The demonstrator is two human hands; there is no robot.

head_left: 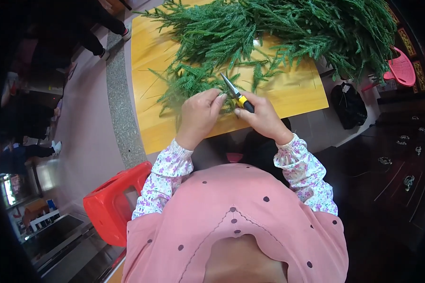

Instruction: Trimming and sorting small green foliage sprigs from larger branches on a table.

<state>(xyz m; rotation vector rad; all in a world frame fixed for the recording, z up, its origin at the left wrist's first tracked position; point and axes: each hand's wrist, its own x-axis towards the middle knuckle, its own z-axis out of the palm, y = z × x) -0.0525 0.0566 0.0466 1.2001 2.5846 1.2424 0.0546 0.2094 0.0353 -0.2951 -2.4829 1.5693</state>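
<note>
floor strip: grey speckled band (120,108) runs along the table's left edge, 9 o'clock of the hands.
stool: red plastic stool (113,205) at 7 o'clock of the hands, beside the person's left elbow, well apart from the work.
table: yellow wooden tabletop (297,94); hands sit over its near edge.
left hand: left hand (200,115) curled narrow, fingers pinched on a green fir-like sprig (189,85). Sprig fans out from the fist toward 11 o'clock and lies flat on the wood.
sprig axis: long axis runs roughly 11 to 5 o'clock; the stem end is buried under the left fingers, so the exact cut point can't be seen.
pliers: small cutting pliers (235,92) with yellow-and-black grip, nose pointing 11 o'clock, tip just beside the left fingertips and at the sprig's stem end. Can't tell if the jaws are apart or closed on a stem.
right hand: right hand (262,118) wrapped tight on the pliers' handles, touching the left hand at the fingertips.
key relation: sprig lies at 10–11 o'clock of both hands; left hand is on it, right reaches it only through the tool, which crosses in from 4 o'clock.
pile: big heap of green branches (288,28) at 12–1 o'clock, well apart from the hands.
far right: pink plastic basket (401,68) and a black bag (347,106) off the table at 2–3 o'clock.
</note>
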